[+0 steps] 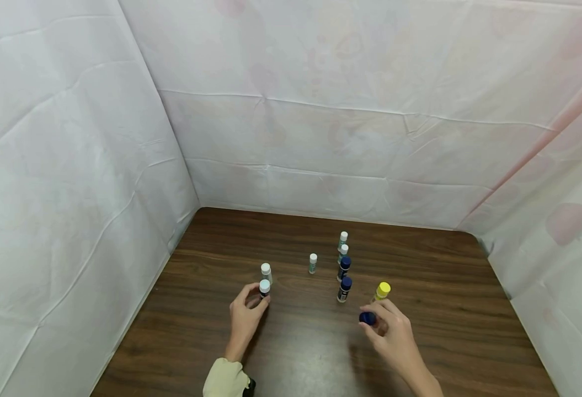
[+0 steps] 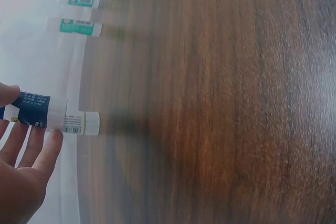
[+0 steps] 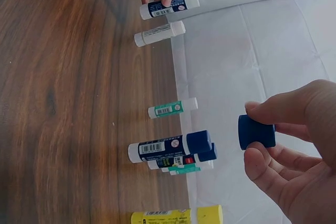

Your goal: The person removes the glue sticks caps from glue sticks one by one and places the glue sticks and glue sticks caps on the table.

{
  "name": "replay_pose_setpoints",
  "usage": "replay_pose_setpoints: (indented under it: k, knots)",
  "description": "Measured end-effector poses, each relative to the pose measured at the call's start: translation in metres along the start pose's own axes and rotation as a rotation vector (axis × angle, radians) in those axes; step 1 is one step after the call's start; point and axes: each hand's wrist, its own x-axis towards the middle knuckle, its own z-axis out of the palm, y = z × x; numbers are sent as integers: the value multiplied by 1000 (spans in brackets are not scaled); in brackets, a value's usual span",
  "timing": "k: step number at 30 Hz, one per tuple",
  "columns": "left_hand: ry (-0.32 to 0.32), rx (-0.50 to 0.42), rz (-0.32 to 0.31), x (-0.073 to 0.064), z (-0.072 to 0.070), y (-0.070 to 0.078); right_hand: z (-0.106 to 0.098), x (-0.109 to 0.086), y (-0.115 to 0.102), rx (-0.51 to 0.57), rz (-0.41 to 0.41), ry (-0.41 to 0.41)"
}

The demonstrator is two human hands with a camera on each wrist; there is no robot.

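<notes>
My left hand (image 1: 246, 315) grips a glue stick (image 3: 168, 7) with a navy label and a white cap, held upright. Just behind it stands a white glue stick (image 2: 79, 123), apart from the fingers. Between the fingertips and thumb of my right hand (image 1: 393, 334) is a short blue cap (image 3: 256, 132), with no stick seen below it. Nearest to that hand, a yellow glue stick (image 1: 382, 290) stands behind the fingers, partly hidden in the head view. To its left stands a navy glue stick (image 1: 344, 290) with a blue cap. Whether the gripped stick touches the table cannot be told.
Behind the navy stick, another navy glue stick (image 1: 343, 268) and two small green-labelled ones (image 1: 342, 254) form a row. A third small green-labelled stick (image 1: 313, 263) stands left of them. White cloth (image 1: 291, 138) hangs round the wooden table (image 1: 196, 309).
</notes>
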Motion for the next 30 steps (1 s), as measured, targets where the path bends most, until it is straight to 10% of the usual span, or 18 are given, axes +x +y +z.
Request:
replay_pose_setpoints:
  k: [10, 19, 30]
  knots:
    - [17, 30, -33, 2, -1, -12, -4, -5, 0, -21, 64, -9]
    - [64, 77, -83, 7, -1, -54, -6, -7, 0, -29, 85, -2]
    - [65, 92, -112, 5, 0, -59, -11, -11, 2, -43, 92, 18]
